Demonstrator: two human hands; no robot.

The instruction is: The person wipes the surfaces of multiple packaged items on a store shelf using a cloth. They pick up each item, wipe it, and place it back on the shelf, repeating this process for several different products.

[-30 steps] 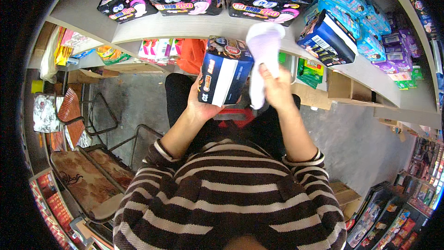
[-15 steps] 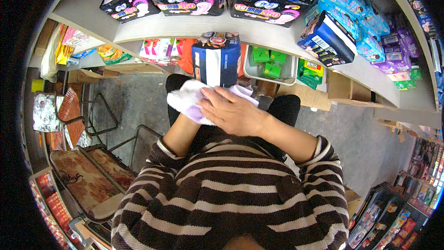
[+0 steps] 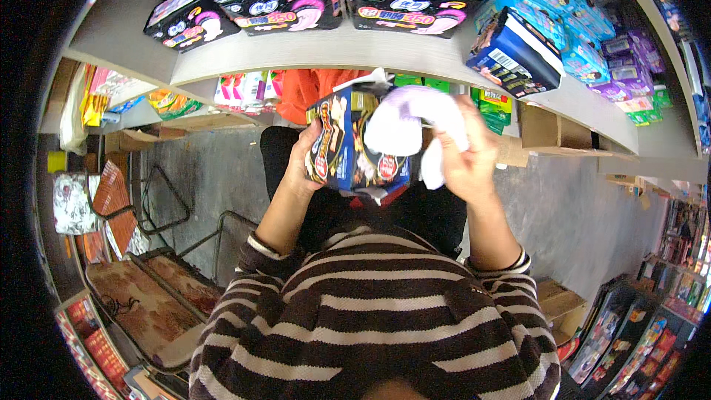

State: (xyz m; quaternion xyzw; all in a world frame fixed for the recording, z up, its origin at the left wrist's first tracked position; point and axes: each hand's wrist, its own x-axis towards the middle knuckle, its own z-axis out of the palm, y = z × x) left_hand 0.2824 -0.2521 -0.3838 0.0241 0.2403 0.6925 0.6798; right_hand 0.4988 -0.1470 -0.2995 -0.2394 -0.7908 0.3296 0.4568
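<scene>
A dark blue package (image 3: 342, 138) with gold and red print is held in front of my lap. My left hand (image 3: 302, 157) grips its left side, thumb on the front face. A white and lavender cloth (image 3: 396, 130) is in my right hand (image 3: 474, 154), its fingers closed round one end. The cloth lies across the right part of the package and hides some of its print. Motion blurs the cloth and the right fingers a little.
A white shelf (image 3: 252, 55) ahead carries black packages (image 3: 285, 11), a dark blue package (image 3: 515, 55) and light blue packs (image 3: 533, 0). Beneath it are an orange-red bag (image 3: 304, 92) and cardboard boxes (image 3: 552, 130). A folding chair (image 3: 144, 311) stands at the left.
My left hand has come out from under the cloth and now holds the dark blue package, which is turned and nearer. My right hand has moved right, taking the cloth onto the package.
</scene>
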